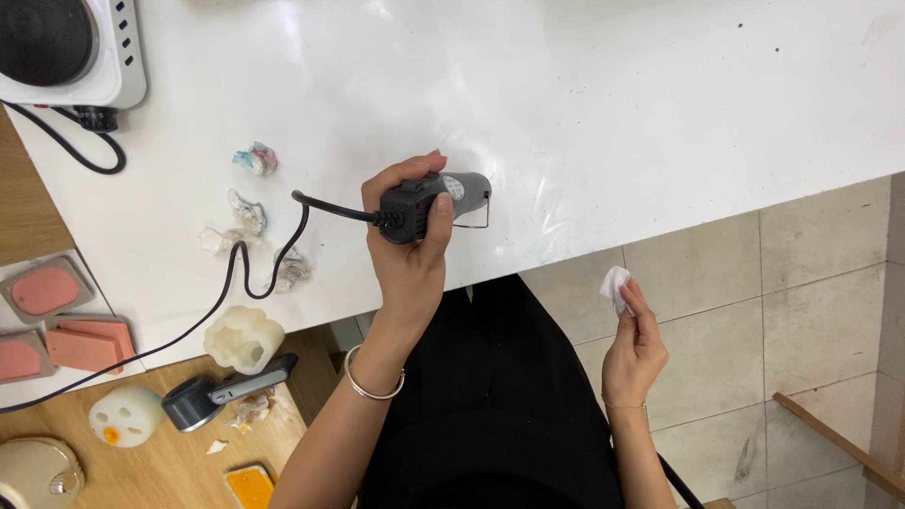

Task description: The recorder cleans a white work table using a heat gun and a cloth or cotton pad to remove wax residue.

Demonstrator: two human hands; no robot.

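A small grey heat gun [436, 201] is clasped by the left hand [407, 247], fingers wrapped round its dark handle end, nozzle pointing away from the wrist; a thin wire stand juts from the barrel. The tool is held just over the near edge of the white surface [584, 104]. Its black cord [247, 273] trails from the butt end, past the wrist, across the surface and off the wooden bench. A bangle is worn on that forearm.

The right hand [633, 351] is held well apart from the tool, off the surface and over the tiled floor [801, 283], fingers pinched shut on a small white tissue wad [615, 285].

Beyond the cord, away from the left grip, crumpled wax-stained scraps [256, 158] lie scattered. Further out a hot plate [66, 47] sits at the surface corner. Near the left elbow a pale silicone mould [243, 337], a dark handled tool [219, 391] and pink slabs in trays [47, 292] are seen.

Step in hand, as judged: heat gun held ready while the tissue is held aside, likely a wiping or clean-up stage. The next move would call for the tissue to be brought to the nozzle or the surface, with fingers kept off any hot metal.
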